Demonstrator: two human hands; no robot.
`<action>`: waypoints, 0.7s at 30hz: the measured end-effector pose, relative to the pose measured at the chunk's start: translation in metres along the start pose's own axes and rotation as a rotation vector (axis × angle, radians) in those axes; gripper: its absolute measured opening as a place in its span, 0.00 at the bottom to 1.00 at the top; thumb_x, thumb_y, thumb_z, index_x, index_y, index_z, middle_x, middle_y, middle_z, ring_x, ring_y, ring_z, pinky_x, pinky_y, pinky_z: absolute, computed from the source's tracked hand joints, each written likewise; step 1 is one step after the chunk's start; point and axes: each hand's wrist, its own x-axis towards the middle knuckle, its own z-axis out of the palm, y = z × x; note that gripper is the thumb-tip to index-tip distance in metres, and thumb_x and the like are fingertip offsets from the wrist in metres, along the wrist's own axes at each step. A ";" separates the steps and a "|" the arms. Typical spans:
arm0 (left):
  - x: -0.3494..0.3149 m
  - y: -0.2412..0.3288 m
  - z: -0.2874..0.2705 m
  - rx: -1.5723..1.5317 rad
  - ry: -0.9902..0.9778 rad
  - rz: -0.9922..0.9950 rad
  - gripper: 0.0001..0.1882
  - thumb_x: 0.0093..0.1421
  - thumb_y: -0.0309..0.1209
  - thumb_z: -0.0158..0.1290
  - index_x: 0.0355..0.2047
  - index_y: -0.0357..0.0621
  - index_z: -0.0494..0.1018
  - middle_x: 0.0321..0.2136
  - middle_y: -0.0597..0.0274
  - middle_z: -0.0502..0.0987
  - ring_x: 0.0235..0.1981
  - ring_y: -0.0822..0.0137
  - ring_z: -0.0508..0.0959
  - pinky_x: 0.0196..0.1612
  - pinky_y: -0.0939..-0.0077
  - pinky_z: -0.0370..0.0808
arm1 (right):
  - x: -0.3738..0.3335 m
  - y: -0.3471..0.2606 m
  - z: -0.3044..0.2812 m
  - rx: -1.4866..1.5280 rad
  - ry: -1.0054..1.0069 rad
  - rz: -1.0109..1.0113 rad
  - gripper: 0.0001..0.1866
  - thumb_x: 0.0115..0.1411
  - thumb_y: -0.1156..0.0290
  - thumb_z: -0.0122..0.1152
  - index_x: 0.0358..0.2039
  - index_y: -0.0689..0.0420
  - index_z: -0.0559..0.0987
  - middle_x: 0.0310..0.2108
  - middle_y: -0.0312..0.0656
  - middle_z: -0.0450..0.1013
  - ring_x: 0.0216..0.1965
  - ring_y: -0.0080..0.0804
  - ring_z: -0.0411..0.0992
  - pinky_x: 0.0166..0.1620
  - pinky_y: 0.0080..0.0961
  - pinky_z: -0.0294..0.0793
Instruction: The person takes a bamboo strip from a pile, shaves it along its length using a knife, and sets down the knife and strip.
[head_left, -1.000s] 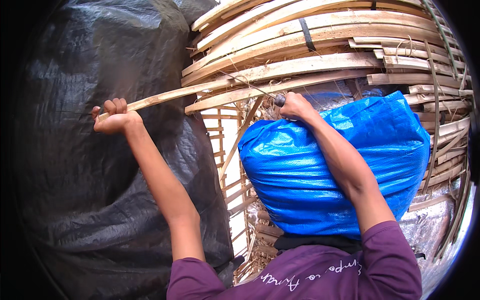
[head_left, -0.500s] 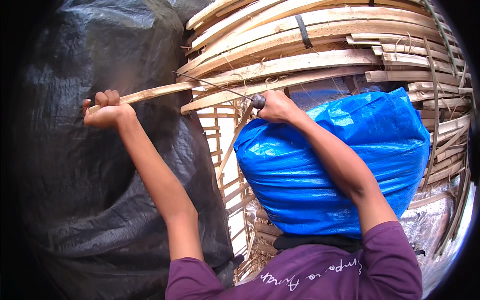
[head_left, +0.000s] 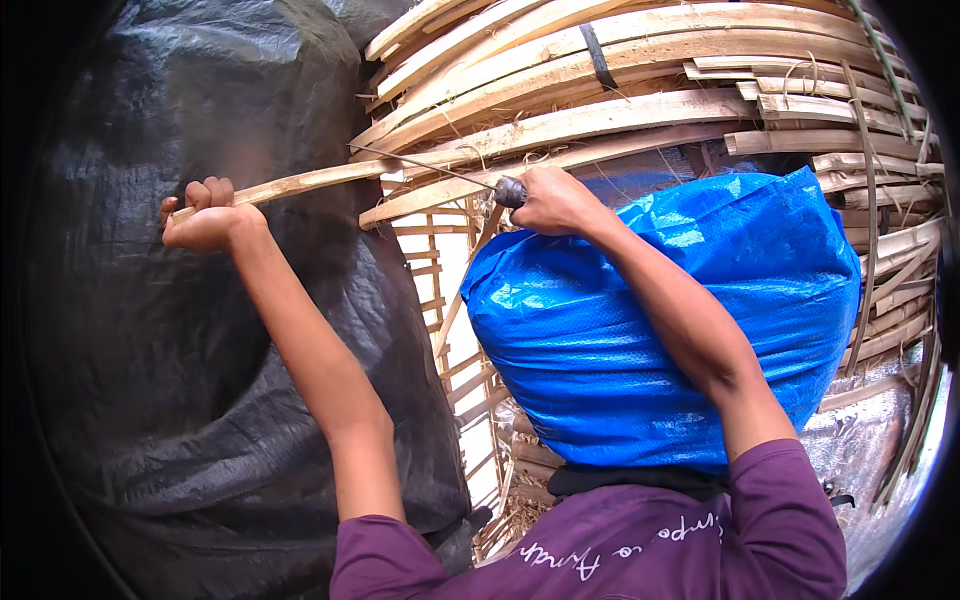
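Note:
My left hand [head_left: 208,218] is wrapped round the near end of a long pale bamboo strip [head_left: 310,180], held out to the left at chest height. In my right hand [head_left: 560,203] is a knife [head_left: 510,191] with a short dark handle. Its thin blade, seen nearly edge-on, points left and lies across the strip to the right of my left hand. Whether the blade bites into the strip I cannot tell. Beyond the blade, the strip runs in among other strips, where its far end cannot be made out.
A blue plastic sheet [head_left: 590,350] covers my lap under the right forearm. Black sheeting [head_left: 200,400] hangs along the left. Stacked bamboo strips [head_left: 660,50], one bundle tied with a black band [head_left: 598,55], fill the far side. A bamboo lattice [head_left: 430,265] shows between the sheets.
My right hand and the knife have moved slightly up, and the blade lies a little flatter across the strip. The left hand keeps its hold almost unmoved.

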 end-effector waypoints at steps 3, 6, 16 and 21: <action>0.002 0.001 -0.002 0.009 0.029 -0.002 0.08 0.54 0.35 0.30 0.31 0.50 0.58 0.10 0.69 0.45 0.12 0.75 0.41 0.18 0.75 0.39 | 0.008 0.014 0.016 0.109 -0.011 0.081 0.13 0.44 0.68 0.59 0.26 0.66 0.78 0.27 0.63 0.76 0.33 0.53 0.78 0.40 0.42 0.75; -0.001 0.000 0.000 0.003 0.024 -0.023 0.08 0.54 0.35 0.30 0.31 0.51 0.58 0.10 0.69 0.45 0.12 0.75 0.41 0.18 0.75 0.39 | 0.012 0.075 0.029 0.038 -0.001 0.297 0.18 0.44 0.67 0.60 0.33 0.66 0.81 0.35 0.64 0.76 0.41 0.53 0.77 0.46 0.41 0.75; -0.003 0.000 0.001 0.025 0.044 -0.011 0.07 0.53 0.34 0.30 0.31 0.51 0.57 0.10 0.69 0.45 0.12 0.75 0.42 0.19 0.74 0.40 | 0.000 0.020 0.002 -0.052 -0.032 0.252 0.20 0.44 0.66 0.59 0.34 0.69 0.81 0.37 0.65 0.76 0.42 0.57 0.77 0.48 0.43 0.76; 0.000 -0.002 0.003 0.060 0.152 -0.025 0.06 0.53 0.33 0.30 0.31 0.52 0.55 0.12 0.68 0.45 0.13 0.74 0.43 0.20 0.74 0.41 | -0.001 0.016 0.019 0.009 0.013 0.227 0.19 0.43 0.66 0.59 0.31 0.70 0.80 0.34 0.67 0.75 0.40 0.58 0.77 0.46 0.44 0.76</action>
